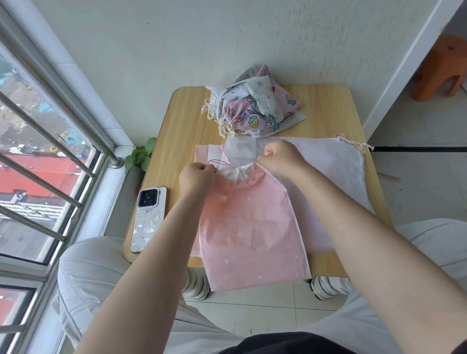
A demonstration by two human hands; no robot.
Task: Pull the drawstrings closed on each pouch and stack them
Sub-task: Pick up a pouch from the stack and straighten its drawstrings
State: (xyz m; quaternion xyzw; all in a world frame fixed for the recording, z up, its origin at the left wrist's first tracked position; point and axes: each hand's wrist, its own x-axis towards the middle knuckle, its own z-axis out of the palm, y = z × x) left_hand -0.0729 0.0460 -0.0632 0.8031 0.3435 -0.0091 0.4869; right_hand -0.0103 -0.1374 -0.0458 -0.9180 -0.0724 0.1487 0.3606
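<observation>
A pink dotted pouch lies on the small wooden table, its bottom hanging over the near edge. Its top is gathered into tight pleats between my fists. My left hand is shut on the pink drawstring at the pouch's left side. My right hand is shut on the pouch's right top corner; its cord is hidden there. A white pouch lies flat under and right of the pink one. At the table's far edge sits a pile of cinched patterned pouches with white cords.
A phone in a white case lies at the table's left near corner. A window with metal bars is on the left, a plant below it. An orange stool stands at far right. My knees flank the table.
</observation>
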